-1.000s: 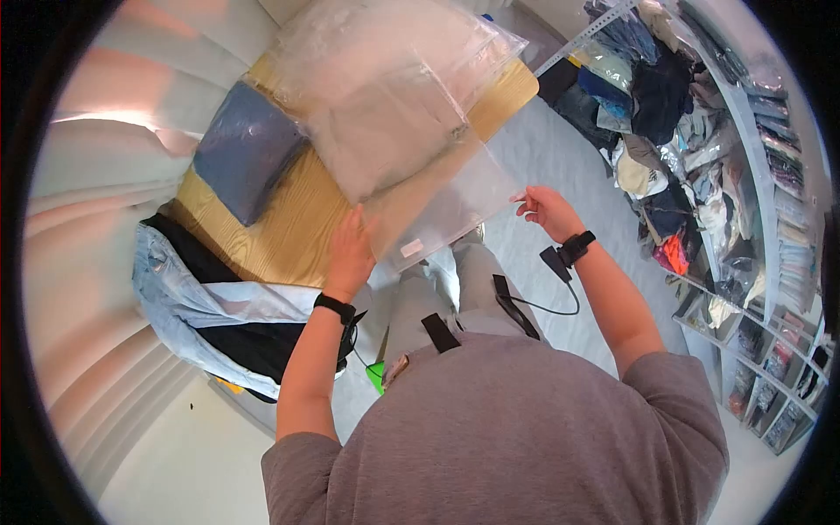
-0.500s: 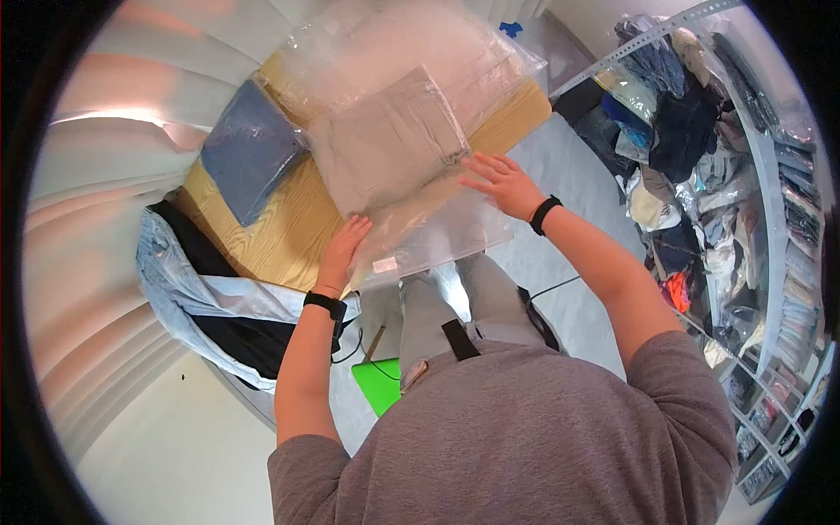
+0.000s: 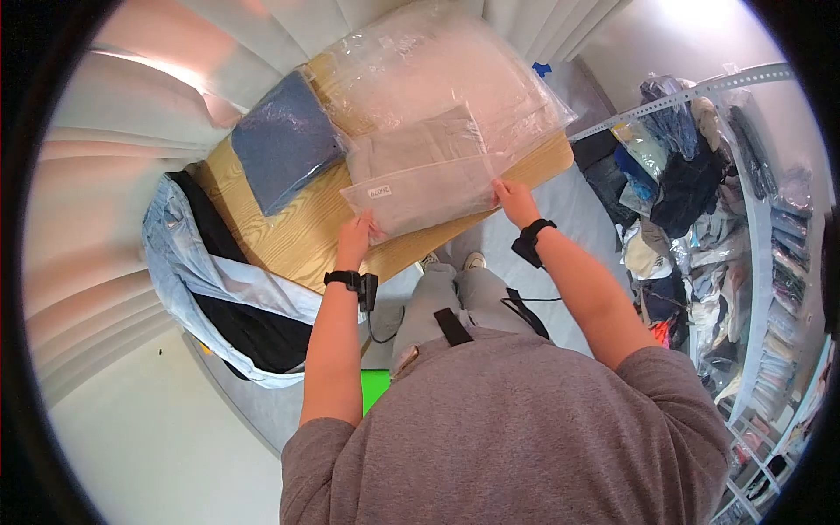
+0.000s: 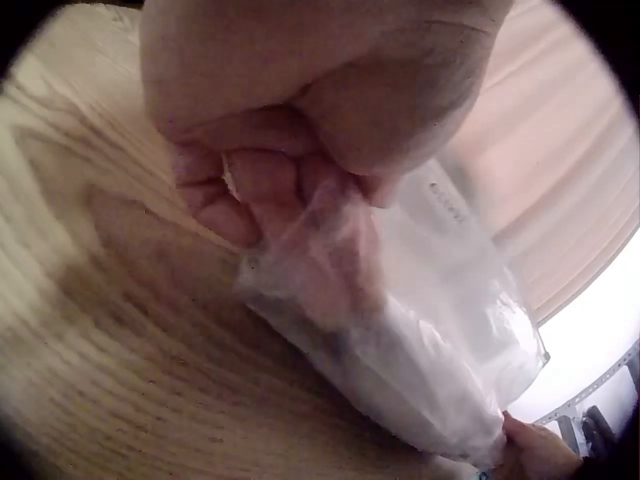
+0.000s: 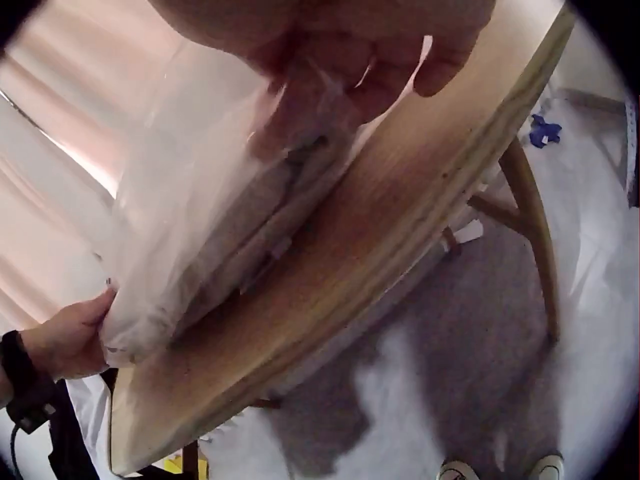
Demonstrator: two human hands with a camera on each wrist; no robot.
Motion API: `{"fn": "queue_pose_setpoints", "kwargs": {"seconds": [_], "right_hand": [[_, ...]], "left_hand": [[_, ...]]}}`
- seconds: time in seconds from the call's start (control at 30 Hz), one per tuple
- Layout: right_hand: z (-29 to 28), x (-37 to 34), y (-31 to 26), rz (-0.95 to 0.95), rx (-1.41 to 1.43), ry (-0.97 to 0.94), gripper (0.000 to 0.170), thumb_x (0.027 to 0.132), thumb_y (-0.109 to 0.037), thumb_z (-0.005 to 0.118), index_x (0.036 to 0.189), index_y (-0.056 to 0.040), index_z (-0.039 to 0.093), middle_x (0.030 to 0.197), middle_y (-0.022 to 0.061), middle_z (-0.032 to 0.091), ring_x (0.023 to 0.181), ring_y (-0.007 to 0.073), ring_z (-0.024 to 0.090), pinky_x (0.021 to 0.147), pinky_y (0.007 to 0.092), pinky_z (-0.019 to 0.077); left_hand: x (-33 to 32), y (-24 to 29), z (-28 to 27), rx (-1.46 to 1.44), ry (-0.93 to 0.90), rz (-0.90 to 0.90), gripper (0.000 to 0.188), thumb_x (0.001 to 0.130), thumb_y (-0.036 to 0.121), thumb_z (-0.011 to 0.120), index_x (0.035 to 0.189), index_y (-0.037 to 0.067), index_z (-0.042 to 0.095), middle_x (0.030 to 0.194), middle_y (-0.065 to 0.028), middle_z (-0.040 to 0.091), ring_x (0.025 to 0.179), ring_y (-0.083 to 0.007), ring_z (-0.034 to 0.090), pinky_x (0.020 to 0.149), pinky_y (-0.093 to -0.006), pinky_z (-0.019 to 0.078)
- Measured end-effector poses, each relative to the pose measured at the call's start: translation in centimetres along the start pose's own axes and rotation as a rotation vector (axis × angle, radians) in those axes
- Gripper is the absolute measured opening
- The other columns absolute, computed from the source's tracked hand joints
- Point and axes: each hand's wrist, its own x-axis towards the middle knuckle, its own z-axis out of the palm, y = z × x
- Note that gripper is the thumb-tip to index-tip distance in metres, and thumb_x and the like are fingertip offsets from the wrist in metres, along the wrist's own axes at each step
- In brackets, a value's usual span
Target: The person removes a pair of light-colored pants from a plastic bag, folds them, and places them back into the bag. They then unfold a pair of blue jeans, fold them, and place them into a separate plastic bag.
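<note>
A folded beige garment lies inside a clear plastic bag at the table's near edge. The bag's end is turned back over the garment, and a small white label shows on it. My left hand pinches the bag's near left corner, with thin plastic bunched between thumb and fingers in the left wrist view. At the opposite end of the fold, my right hand pinches the plastic; in the right wrist view the garment's edge shows through below the fingers.
A bagged blue garment lies left on the wooden table. Large clear bags cover the table's far part. Light-blue and black clothing hangs at the left. Shelves of clothes stand at the right.
The bag's loose end, earlier hanging toward my body, is now folded up over the garment. My right hand went from spread fingers on the bag to pinching its edge.
</note>
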Motion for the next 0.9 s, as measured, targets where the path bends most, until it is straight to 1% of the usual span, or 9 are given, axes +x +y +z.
{"fn": "queue_pose_setpoints", "kwargs": {"seconds": [0.17,0.27,0.33,0.43,0.53,0.67,0.77,0.83,0.9], "right_hand": [[1.7,0.3,-0.7,0.121,0.003,0.143,0.046,0.091,-0.035,0.044,0.066,-0.0004,0.06,0.064,0.0125,0.062,0.061,0.027,0.058,0.062,0.036,0.0439],[2.2,-0.1,-2.1,0.199,-0.203,0.437,0.041,0.09,-0.034,0.047,0.074,0.0004,0.061,0.07,0.0133,0.063,0.065,0.0277,0.06,0.063,0.037,0.0443],[2.8,-0.2,-3.2,-0.304,-0.319,0.778,0.035,0.09,-0.033,0.05,0.085,0.0008,0.059,0.076,0.0164,0.063,0.071,0.0313,0.06,0.064,0.039,0.0446],[2.5,1.6,-3.9,-0.096,-0.011,0.446,0.031,0.088,-0.03,0.054,0.088,0.0007,0.058,0.079,0.0171,0.062,0.074,0.0345,0.059,0.066,0.0403,0.0451],[1.4,4.3,-4.3,-0.047,-0.138,0.347,0.031,0.087,-0.029,0.055,0.084,0.0014,0.058,0.076,0.0168,0.062,0.073,0.0358,0.059,0.066,0.0406,0.0457],[2.9,6.0,-4.2,0.125,-0.22,0.355,0.026,0.086,-0.026,0.057,0.087,-0.0007,0.057,0.081,0.0156,0.063,0.075,0.0352,0.059,0.068,0.04,0.0457],[4.0,4.7,-5.8,0.197,-0.238,0.595,0.025,0.085,-0.023,0.056,0.104,-0.0062,0.056,0.104,0.0171,0.06,0.093,0.0343,0.057,0.079,0.0403,0.0436],[5.1,2.8,-6.6,-0.443,-0.593,0.623,0.039,0.081,-0.02,0.058,0.119,-0.0136,0.051,0.125,0.0138,0.05,0.114,0.0301,0.048,0.095,0.0423,0.0354],[5.5,1.5,-7.1,-0.631,-0.72,0.513,0.043,0.08,-0.018,0.059,0.122,-0.0151,0.05,0.129,0.0116,0.046,0.12,0.0273,0.042,0.099,0.0448,0.03]], "left_hand": [[2.1,-1.4,0.9,-0.073,0.047,-0.095,0.055,0.093,0.041,0.043,0.061,-0.001,0.06,0.056,-0.0115,0.061,0.053,-0.019,0.059,0.055,-0.03,0.0449],[2.0,-0.4,0.5,-0.112,0.021,-0.122,0.057,0.093,0.041,0.042,0.06,-0.002,0.059,0.055,-0.0114,0.06,0.051,-0.0194,0.058,0.054,-0.0304,0.045],[2.3,-0.2,0.4,-0.117,-0.002,-0.157,0.057,0.093,0.04,0.042,0.059,-0.002,0.059,0.054,-0.0116,0.06,0.051,-0.0195,0.058,0.054,-0.0303,0.0451],[1.9,-0.3,0.5,-0.105,-0.013,-0.141,0.057,0.093,0.039,0.042,0.057,-0.001,0.058,0.054,-0.0118,0.06,0.05,-0.02,0.058,0.053,-0.0308,0.0452],[1.8,0.1,0.5,-0.165,-0.029,-0.17,0.057,0.093,0.039,0.041,0.057,-0.001,0.058,0.055,-0.0127,0.061,0.051,-0.0201,0.059,0.054,-0.0306,0.0455],[2.8,-0.8,0.9,-0.027,0.011,-0.175,0.058,0.092,0.039,0.04,0.055,-0.001,0.059,0.054,-0.012,0.061,0.052,-0.0208,0.059,0.056,-0.0311,0.0465],[2.6,-0.8,1.1,-0.021,0.037,-0.222,0.058,0.09,0.04,0.039,0.053,0.0,0.061,0.053,-0.0106,0.061,0.052,-0.0212,0.059,0.058,-0.0314,0.0471],[2.7,-0.5,1.1,-0.037,0.04,-0.216,0.058,0.089,0.04,0.039,0.053,0.0,0.061,0.052,-0.0099,0.061,0.052,-0.0215,0.059,0.058,-0.0315,0.0473],[2.5,-0.2,1.1,0.071,0.046,-0.205,0.059,0.089,0.041,0.038,0.054,0.0,0.062,0.053,-0.0097,0.062,0.052,-0.0217,0.06,0.059,-0.0311,0.0476]]}}
